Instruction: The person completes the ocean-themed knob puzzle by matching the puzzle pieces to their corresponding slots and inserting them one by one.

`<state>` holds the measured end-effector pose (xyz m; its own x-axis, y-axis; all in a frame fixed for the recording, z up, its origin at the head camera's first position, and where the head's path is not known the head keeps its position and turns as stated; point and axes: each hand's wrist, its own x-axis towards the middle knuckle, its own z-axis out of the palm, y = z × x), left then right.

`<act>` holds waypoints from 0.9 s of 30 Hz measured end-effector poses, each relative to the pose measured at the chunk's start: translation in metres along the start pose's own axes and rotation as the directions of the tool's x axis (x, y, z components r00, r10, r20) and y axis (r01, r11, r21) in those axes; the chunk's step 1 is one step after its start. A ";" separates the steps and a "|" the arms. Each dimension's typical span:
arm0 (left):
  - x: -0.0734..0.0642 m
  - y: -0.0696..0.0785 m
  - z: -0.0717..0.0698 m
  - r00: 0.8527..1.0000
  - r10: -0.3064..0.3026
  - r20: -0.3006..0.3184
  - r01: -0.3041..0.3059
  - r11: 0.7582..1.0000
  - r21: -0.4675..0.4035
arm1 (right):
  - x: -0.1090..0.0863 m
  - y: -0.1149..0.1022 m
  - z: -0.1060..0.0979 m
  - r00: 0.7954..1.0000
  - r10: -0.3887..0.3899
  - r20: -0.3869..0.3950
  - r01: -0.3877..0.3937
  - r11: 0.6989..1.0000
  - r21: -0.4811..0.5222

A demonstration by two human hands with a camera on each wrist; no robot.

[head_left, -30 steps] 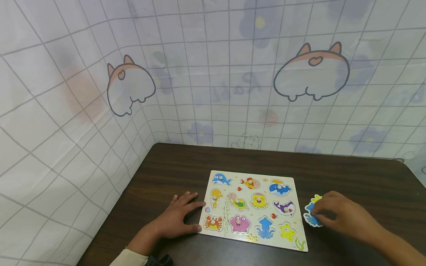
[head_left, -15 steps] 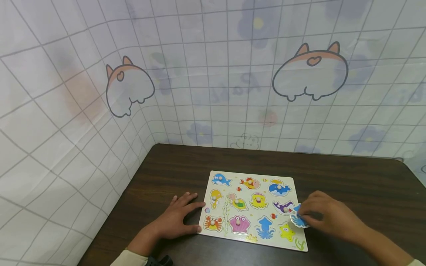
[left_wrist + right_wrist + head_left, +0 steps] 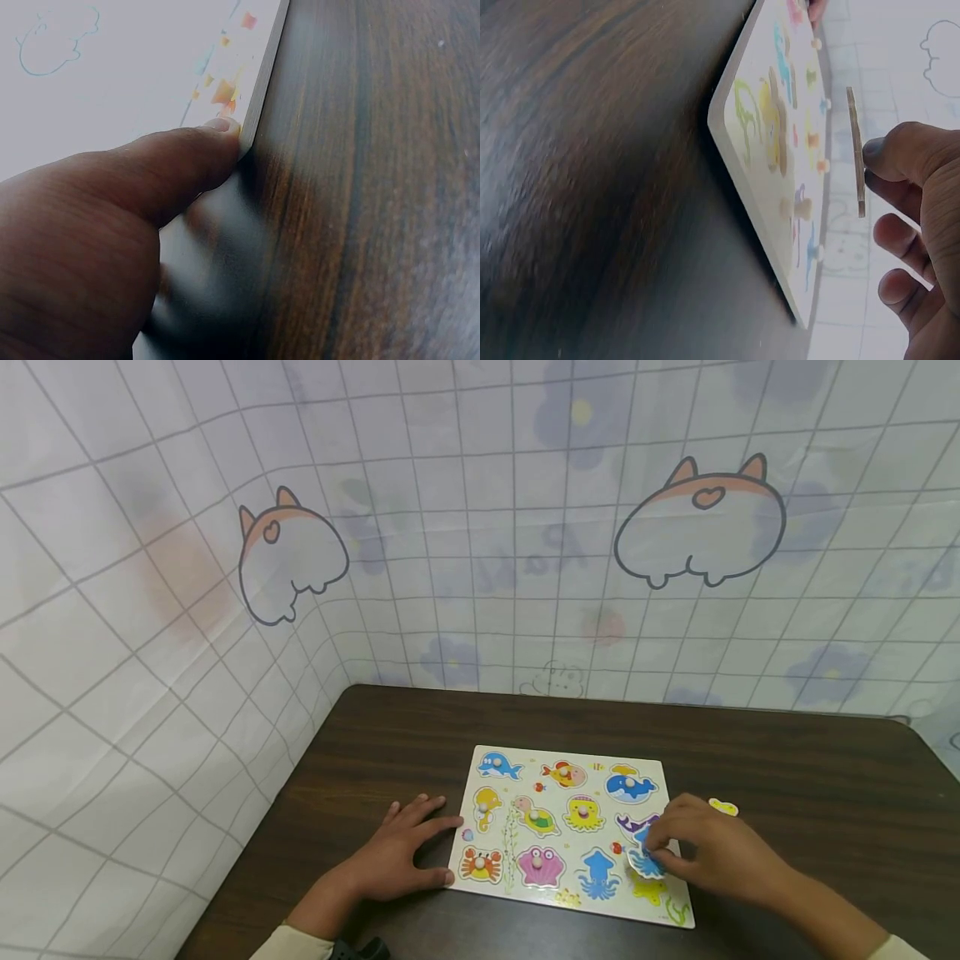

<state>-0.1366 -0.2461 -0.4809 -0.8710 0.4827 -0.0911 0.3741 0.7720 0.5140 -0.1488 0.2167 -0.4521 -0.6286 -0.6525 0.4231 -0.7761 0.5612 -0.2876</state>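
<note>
A white wooden knob puzzle board (image 3: 572, 860) with sea animals lies on the table. My right hand (image 3: 723, 852) pinches a blue squid puzzle piece (image 3: 643, 863) between thumb and fingers, above the board's right part. In the right wrist view that piece (image 3: 857, 154) appears edge-on, raised off the board. It overlaps the purple whale (image 3: 628, 821) and the yellow starfish picture (image 3: 651, 893) in the head view. A blue squid picture (image 3: 597, 874) without a knob shows just left of it. My left hand (image 3: 397, 852) rests at the board's left edge, fingers spread, thumb (image 3: 187, 161) on the near corner.
A yellow puzzle piece (image 3: 723, 807) lies on the dark wood table (image 3: 840, 793) right of the board, partly behind my right hand. Several knobbed pieces, such as the crab (image 3: 480, 863), sit in the board. A grid-patterned cloth (image 3: 480, 568) hangs behind and at the left.
My right hand has lifted the squid piece from the table at the right and carried it left over the board. The yellow piece has come into fuller view. The left hand stays still.
</note>
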 end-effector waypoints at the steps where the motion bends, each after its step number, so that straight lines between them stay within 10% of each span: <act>1: 0.000 0.000 0.000 1.000 0.000 0.000 0.000 1.000 -0.001 | 0.001 -0.001 0.001 1.000 0.002 0.005 -0.002 1.000 0.006; 27: 0.000 0.002 0.000 1.000 -0.023 0.006 0.023 1.000 0.014 | 0.021 -0.022 0.030 0.989 0.034 0.144 -0.051 0.992 0.115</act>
<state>-0.1362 -0.2448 -0.4795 -0.8774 0.4675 -0.1078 0.3588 0.7885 0.4995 -0.1465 0.1752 -0.4628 -0.6555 -0.6993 0.2852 -0.7435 0.5316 -0.4057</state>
